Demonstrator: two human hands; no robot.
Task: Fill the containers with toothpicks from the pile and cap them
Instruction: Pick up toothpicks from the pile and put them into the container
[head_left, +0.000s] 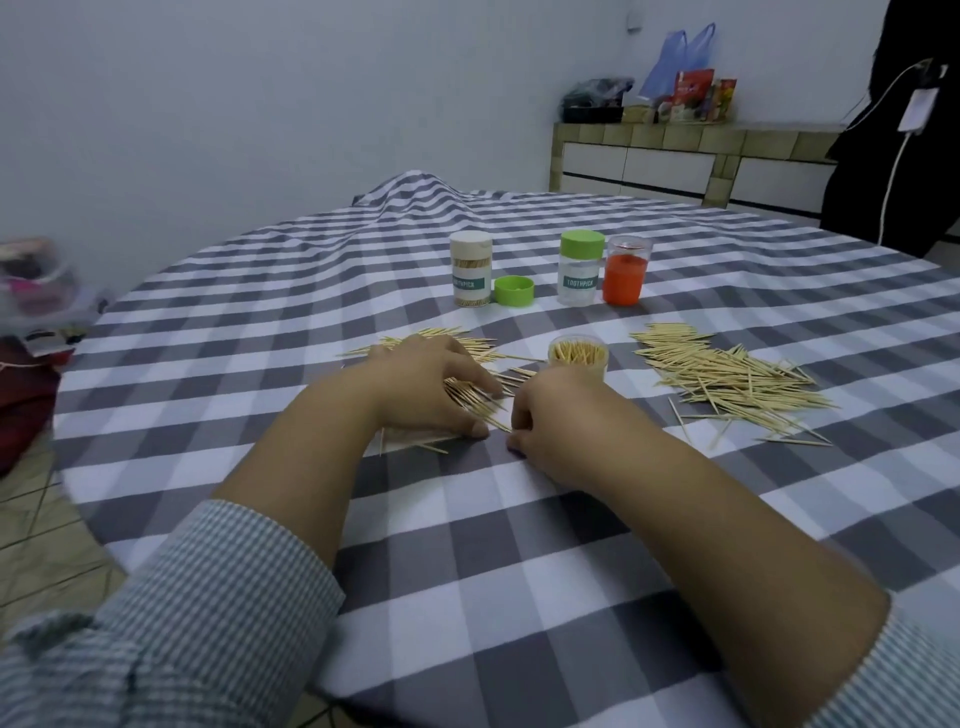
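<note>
Many thin pale wooden toothpicks (727, 371)

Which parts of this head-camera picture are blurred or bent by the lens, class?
Head view: the pink clutter at the left edge is smeared; the checked tablecloth edge bows with wide-angle distortion; the toothpick pile and green-capped container are sharp; light is soft, shadows faint.
</note>
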